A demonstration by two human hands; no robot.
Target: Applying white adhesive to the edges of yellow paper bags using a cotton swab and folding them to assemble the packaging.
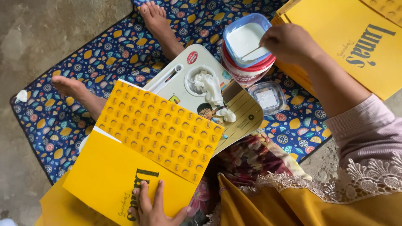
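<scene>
My left hand (151, 208) lies flat on a yellow folded cardboard box blank (142, 163) with a dotted flap, resting partly on a small lap table (234, 106). My right hand (289, 42) pinches a flat stick (255, 53) that dips into white glue in a blue-rimmed square container (245, 37). That container sits on top of a red and white tub (245, 73).
A stack of yellow flat boxes (356, 42) lies at the upper right. A small clear lid (267, 98) rests on the patterned blue mat (125, 50). Crumpled white tissue (207, 83) sits in the table's cup hole. My bare feet (157, 21) stretch across the mat over a concrete floor (42, 33).
</scene>
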